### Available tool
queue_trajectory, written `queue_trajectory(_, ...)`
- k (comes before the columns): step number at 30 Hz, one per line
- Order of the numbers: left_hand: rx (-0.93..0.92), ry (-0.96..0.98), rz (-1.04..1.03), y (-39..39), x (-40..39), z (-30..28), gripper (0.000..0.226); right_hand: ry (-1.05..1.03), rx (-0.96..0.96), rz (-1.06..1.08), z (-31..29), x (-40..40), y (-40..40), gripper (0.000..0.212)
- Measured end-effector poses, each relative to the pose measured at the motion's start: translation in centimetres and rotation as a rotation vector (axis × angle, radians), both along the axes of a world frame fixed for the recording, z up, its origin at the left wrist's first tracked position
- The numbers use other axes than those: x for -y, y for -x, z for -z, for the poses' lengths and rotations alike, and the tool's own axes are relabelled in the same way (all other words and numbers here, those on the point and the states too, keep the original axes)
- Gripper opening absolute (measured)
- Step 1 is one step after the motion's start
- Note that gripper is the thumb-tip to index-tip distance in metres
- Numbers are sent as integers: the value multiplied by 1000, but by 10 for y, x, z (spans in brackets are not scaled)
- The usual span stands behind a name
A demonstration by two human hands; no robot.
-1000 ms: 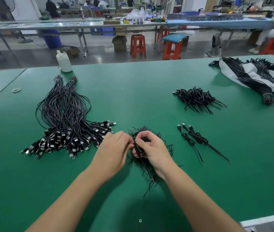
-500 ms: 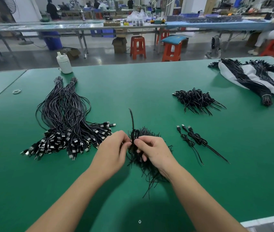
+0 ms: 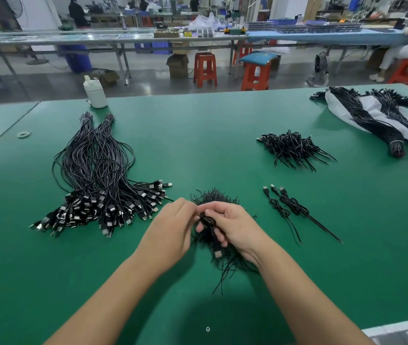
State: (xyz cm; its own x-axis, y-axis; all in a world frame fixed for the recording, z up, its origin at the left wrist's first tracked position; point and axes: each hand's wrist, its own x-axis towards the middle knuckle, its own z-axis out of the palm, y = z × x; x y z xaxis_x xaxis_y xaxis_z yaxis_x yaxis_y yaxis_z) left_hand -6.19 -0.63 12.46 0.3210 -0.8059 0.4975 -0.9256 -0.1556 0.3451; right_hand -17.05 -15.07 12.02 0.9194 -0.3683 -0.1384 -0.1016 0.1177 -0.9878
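Note:
My left hand [image 3: 173, 229] and my right hand [image 3: 233, 226] meet over a heap of short black ties [image 3: 214, 196] on the green table [image 3: 210, 135]. Between them they hold a coiled black USB cable [image 3: 209, 224]. The fingers of both hands pinch its loops. Its silver plug [image 3: 218, 253] hangs below my right palm, and a loose tail trails toward me. Three coiled cables [image 3: 287, 207] lie side by side to the right of my hands.
A big sheaf of loose USB cables [image 3: 98, 183] spreads at the left. A pile of coiled cables [image 3: 292, 149] sits at mid right. Bundled cables on a white bag [image 3: 377, 115] lie far right. A white bottle [image 3: 95, 93] and a rubber band [image 3: 24, 133] stand at the back left.
The cable end that stuck up above my hands half a second ago is now folded down into the coil. The plug now hangs below my right hand.

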Motion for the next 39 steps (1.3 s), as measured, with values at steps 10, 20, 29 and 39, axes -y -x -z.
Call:
queue_trajectory(10,-405,40,-104,-1,2,-1,27,121,43,-84,3,4,5,14)
queue_trajectory(20,279,125,32,2,1,21,30,-140,-53,-111,5,-2,7,40)
queue_trajectory(29,206,139,-21,-9,9,44,18,-94,-138,-62,7,9,14,35)
queue_trajectory(39,-42,-315,-481,-62,-34,112,31,1038,-720,146,16,117,24,48)
